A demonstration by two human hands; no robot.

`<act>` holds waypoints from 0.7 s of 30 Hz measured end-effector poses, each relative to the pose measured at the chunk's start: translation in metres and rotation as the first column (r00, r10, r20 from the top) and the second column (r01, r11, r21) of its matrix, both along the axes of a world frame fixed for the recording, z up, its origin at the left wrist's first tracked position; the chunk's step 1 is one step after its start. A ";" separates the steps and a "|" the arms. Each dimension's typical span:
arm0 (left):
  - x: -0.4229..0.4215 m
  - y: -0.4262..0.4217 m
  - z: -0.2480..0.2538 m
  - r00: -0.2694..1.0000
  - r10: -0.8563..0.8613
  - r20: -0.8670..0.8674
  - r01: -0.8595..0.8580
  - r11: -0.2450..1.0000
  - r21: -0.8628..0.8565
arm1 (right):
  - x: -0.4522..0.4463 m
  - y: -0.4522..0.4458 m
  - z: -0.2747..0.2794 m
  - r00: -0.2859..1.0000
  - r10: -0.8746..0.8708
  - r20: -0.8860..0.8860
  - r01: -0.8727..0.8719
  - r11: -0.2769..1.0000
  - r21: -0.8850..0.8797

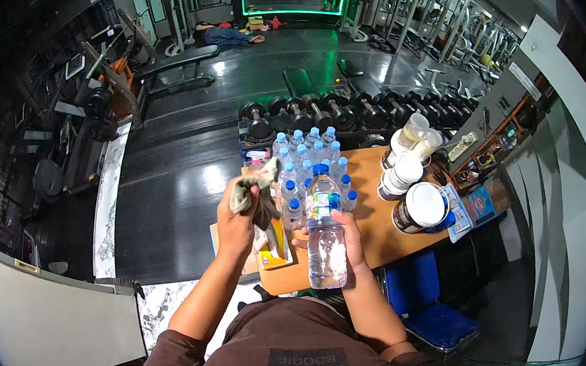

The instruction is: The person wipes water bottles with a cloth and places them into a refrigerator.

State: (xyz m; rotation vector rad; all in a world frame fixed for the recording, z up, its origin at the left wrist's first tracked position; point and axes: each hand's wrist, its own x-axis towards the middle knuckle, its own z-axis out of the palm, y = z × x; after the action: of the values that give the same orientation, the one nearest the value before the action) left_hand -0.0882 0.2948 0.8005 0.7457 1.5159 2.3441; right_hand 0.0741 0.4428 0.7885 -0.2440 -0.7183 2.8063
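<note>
My right hand [348, 240] is wrapped round a clear water bottle [327, 247] with a blue cap and a printed label, held upright in front of my chest. A crumpled grey-beige cloth [258, 192] is gripped in my left hand [235, 221], raised to the left of the bottle. Just beyond both hands, several blue-capped water bottles [295, 210] stand close together on the wooden table [367, 223]. Below my left hand lies a yellow and white box [275, 247] at the table's near left edge.
White tubs [425, 205] and stacked jars [413, 131] stand on the table's right side. A blue chair [431, 297] is at the near right. Behind the table runs a rack of dumbbells [336, 107]. A person [230, 36] lies on the floor far back.
</note>
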 end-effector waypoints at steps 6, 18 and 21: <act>-0.022 0.034 0.015 0.931 -0.185 -0.315 0.177 0.983 -0.052 | -0.003 -0.020 0.007 0.985 0.007 0.171 -0.037 0.984 0.177; 0.012 0.023 0.009 0.509 -0.433 -0.744 0.317 0.898 -0.306 | 0.001 0.002 -0.044 1.000 -0.006 0.001 0.006 1.000 0.012; -0.002 0.028 0.005 0.558 -0.409 -0.722 0.303 0.910 -0.281 | 0.002 0.014 -0.057 0.991 0.049 0.122 -0.071 0.980 0.185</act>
State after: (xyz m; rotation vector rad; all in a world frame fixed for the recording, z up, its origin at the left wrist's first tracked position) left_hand -0.0898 0.3230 0.8059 2.0014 1.5354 1.6324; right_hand 0.0758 0.4564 0.7313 -0.3602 -1.0294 2.7730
